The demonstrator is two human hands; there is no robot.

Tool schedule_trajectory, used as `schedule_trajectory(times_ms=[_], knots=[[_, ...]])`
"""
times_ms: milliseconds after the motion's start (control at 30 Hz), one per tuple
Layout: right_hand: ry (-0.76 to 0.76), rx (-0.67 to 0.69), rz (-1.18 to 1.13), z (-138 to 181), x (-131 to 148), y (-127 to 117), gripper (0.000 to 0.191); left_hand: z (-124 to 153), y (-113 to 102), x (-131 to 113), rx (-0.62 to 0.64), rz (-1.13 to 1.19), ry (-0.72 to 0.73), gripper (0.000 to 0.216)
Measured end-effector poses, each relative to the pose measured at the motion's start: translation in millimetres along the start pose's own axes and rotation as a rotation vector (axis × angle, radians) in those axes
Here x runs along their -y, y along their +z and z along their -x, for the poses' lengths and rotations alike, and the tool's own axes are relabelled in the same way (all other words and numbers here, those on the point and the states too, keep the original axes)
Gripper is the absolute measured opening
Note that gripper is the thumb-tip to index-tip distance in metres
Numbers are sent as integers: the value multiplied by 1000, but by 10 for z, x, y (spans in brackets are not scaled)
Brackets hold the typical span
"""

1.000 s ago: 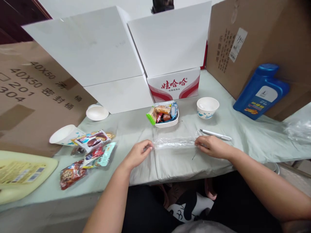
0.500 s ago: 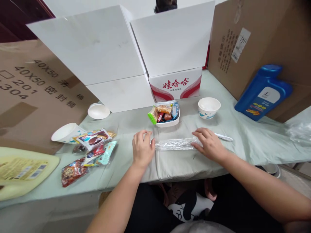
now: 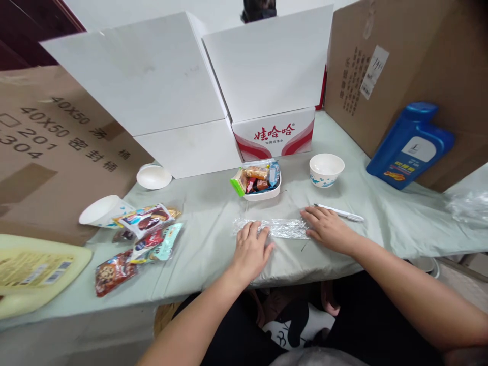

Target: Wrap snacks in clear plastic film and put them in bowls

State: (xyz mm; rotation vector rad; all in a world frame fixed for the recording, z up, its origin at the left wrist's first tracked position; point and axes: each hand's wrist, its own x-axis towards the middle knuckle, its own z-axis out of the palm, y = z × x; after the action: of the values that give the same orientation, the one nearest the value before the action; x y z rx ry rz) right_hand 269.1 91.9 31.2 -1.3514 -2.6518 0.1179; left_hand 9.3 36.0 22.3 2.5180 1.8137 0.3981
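Observation:
A folded strip of clear plastic bag (image 3: 284, 228) lies flat on the pale green tablecloth (image 3: 213, 213) near the front edge. My left hand (image 3: 251, 250) rests palm down with spread fingers on the strip's left part. My right hand (image 3: 327, 229) lies flat with fingers extended on its right end. Neither hand grips anything. A white pen (image 3: 339, 212) lies just behind my right hand.
A white dish of wrapped snacks (image 3: 257, 181) and a paper bowl (image 3: 326, 169) stand behind the strip. Snack packets (image 3: 143, 236), a tipped paper cup (image 3: 99, 211) and another bowl (image 3: 153, 176) lie left. A blue jug (image 3: 410, 145), white carton (image 3: 274, 133) and cardboard boxes ring the table.
My left hand slid right along the plastic strip, flattening it. Both hands went from pinching its ends to lying flat on it. The strip now looks shorter and more folded.

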Motion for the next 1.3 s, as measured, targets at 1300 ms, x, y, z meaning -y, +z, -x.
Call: schedule_trajectory(times_ms=[1300], knots=[[-135, 129, -486, -6, 339, 34, 37, -268, 239, -315, -182, 308, -249, 85]])
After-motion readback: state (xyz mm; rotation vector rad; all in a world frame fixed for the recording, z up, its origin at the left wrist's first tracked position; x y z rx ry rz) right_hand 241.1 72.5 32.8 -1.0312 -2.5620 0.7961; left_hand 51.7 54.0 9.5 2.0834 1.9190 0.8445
